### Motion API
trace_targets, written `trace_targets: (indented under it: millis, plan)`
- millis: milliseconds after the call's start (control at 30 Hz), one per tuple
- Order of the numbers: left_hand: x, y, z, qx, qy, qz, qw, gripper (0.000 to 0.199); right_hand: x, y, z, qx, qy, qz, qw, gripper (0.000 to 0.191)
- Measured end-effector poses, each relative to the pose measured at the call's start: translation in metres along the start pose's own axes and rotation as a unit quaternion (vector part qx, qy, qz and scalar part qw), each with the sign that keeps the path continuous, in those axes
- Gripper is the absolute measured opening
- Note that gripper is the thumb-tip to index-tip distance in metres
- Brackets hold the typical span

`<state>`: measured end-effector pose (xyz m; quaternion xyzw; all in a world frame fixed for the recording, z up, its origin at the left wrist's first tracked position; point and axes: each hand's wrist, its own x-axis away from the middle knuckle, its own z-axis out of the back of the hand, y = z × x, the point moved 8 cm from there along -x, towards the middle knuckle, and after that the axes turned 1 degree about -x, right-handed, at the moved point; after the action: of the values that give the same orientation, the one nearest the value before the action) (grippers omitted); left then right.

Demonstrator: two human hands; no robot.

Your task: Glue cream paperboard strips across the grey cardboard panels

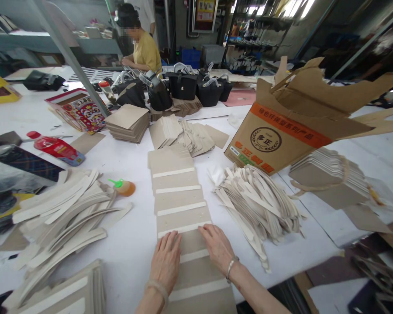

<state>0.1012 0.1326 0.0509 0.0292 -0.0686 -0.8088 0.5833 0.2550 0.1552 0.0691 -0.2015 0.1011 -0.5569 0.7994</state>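
Note:
A column of overlapping grey-beige cardboard panels (178,175) runs away from me down the table, with white strips lying across them. My left hand (166,256) rests flat on the panels, fingertips at the left end of one white strip (189,228). At that strip's right end, the fingers of my right hand (218,247) are stretched out and touching it. Neither hand is wrapped round anything. To the right lies a heap of pale cut strips (258,203); more long strips (72,209) are piled on the left.
A small bottle with a green cap (124,187) lies left of the panels, near a red pouch (57,148). An open carton (278,135) stands at the right. Card stacks (128,123) and black handbags (183,85) sit farther back, where a person in yellow (146,50) works.

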Motion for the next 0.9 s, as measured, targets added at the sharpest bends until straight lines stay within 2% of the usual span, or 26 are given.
trace_targets:
  millis: [233, 433, 567, 767, 833, 900]
  plan:
    - [-0.014, 0.007, -0.007, 0.012, -0.041, -0.005, 0.999, 0.041, -0.025, -0.028, -0.025, 0.074, -0.064, 0.063, 0.993, 0.045]
    - [-0.015, 0.004, -0.011, 0.017, -0.037, -0.006, 0.999, 0.04, -0.025, -0.025, -0.036, 0.088, -0.05, 0.071, 0.992, 0.048]
    - [-0.012, -0.003, -0.009, 0.021, -0.051, -0.023, 0.998, 0.04, -0.022, -0.013, -0.026, 0.073, -0.047, 0.069, 0.994, 0.041]
    - [-0.003, -0.018, 0.003, 0.035, -0.054, -0.019, 0.998, 0.038, -0.012, 0.005, 0.003, 0.05, -0.03, 0.039, 0.998, 0.03]
    - [0.006, -0.014, 0.008, 0.041, -0.055, -0.026, 0.997, 0.038, 0.0, 0.006, 0.01, 0.043, -0.023, 0.02, 0.999, 0.03]
    - [0.019, -0.001, 0.01, 0.049, -0.06, -0.048, 0.996, 0.039, 0.016, 0.0, 0.007, 0.032, -0.028, 0.016, 0.999, 0.031]
